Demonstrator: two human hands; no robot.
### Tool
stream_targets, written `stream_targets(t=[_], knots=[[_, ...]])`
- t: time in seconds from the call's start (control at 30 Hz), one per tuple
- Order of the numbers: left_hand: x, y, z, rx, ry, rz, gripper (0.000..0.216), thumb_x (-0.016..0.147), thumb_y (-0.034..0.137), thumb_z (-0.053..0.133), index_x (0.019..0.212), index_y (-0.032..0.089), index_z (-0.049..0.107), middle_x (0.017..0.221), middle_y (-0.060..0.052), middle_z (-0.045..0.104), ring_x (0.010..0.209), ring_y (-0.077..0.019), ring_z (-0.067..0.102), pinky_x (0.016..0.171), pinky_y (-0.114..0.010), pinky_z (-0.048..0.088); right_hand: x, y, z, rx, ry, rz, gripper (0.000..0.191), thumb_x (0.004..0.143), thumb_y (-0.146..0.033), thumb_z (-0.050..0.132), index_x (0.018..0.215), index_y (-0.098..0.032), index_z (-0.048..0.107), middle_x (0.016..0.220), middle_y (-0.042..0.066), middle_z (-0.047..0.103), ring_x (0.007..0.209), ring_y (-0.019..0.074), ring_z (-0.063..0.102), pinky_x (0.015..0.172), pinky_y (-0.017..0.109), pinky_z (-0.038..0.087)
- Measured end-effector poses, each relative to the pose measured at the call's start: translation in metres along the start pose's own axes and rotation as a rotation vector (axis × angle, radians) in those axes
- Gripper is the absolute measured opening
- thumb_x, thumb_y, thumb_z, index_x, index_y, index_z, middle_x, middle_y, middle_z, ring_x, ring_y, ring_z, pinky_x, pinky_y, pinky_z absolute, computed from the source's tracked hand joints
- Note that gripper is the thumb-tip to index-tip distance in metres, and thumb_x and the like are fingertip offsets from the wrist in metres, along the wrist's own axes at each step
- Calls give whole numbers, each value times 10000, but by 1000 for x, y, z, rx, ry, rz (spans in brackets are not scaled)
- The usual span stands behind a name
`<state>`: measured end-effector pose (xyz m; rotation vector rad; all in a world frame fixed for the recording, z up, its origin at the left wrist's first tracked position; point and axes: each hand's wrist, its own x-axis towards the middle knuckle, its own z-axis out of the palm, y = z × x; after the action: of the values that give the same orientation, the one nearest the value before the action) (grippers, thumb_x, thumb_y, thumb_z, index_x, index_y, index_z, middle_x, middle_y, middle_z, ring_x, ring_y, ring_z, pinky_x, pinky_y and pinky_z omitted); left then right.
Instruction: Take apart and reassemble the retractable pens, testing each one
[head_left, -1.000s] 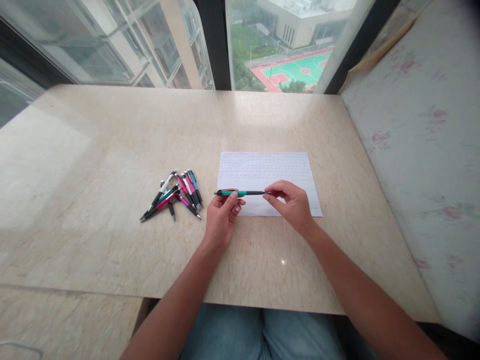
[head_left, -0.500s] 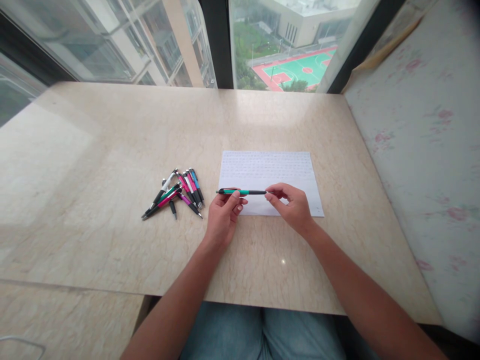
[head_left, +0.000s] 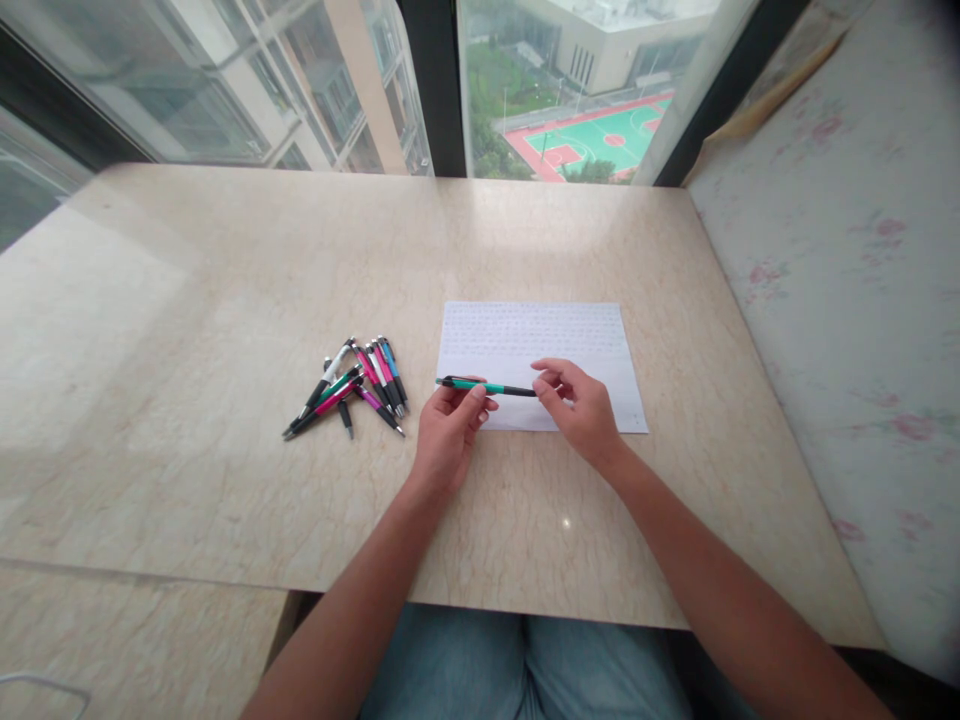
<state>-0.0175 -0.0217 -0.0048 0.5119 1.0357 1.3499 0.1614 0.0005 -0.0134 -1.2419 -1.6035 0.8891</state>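
Observation:
A green and black pen [head_left: 491, 387] lies level between both hands, just above the near edge of a white sheet of paper [head_left: 536, 340] with faint handwriting. My left hand [head_left: 448, 430] pinches the pen's left half with thumb and fingers. My right hand [head_left: 576, 405] has its thumb and forefinger closed on the pen's dark right tip. Both hands hover over the beige marble table [head_left: 225, 270].
A heap of several pens [head_left: 354, 386] in pink, blue, green and black lies left of my left hand. Large windows run along the table's far edge. A floral cushion [head_left: 847, 260] borders the table on the right.
The pen's right end has dipped slightly and my right hand has shifted a little to the left along it. My left hand has kept its grip.

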Motion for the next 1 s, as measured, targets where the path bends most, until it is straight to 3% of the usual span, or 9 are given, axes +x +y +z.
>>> stream_targets(t=[0.07,0.2,0.4,0.57,0.8,1.0], knots=[[-1,-1,0,24,-6,-2,230,705,245,817,887,153,712,759,-15,658,669,-83,609,568,-171,423,0,-1,1,67,42,41,269,891,-393,616,1085,-206,629,736,1,669,633,134,632,614,266,506],[-2,-2,1,62,-19,4,233,713,256,812,894,149,710,737,-19,665,658,-86,600,579,-183,425,-2,-3,-1,156,3,114,238,928,-415,558,961,-196,646,555,-35,599,479,111,564,494,240,461],[0,1,1,-9,24,13,236,700,247,820,877,152,696,779,-5,649,670,-78,601,562,-176,414,-4,1,1,160,-62,16,202,848,-331,672,991,-199,616,752,15,685,681,144,657,657,282,534],[1,1,0,-19,30,-8,243,695,239,821,875,145,689,760,-10,659,663,-84,600,564,-186,415,-2,3,3,66,-38,27,161,873,-355,637,905,-198,629,780,26,695,679,148,657,655,289,533],[1,-2,-2,2,-16,-12,242,711,253,810,898,150,696,769,-22,670,673,-94,605,577,-195,427,-2,1,-3,-4,-112,-18,418,981,-433,454,670,-190,594,609,10,628,565,120,580,570,258,449],[1,-3,-3,-3,-9,-7,236,712,250,811,892,149,696,751,-22,672,670,-89,601,574,-184,425,-2,-3,-1,-33,0,-59,227,926,-414,551,895,-197,612,803,33,674,713,148,635,615,262,493]])
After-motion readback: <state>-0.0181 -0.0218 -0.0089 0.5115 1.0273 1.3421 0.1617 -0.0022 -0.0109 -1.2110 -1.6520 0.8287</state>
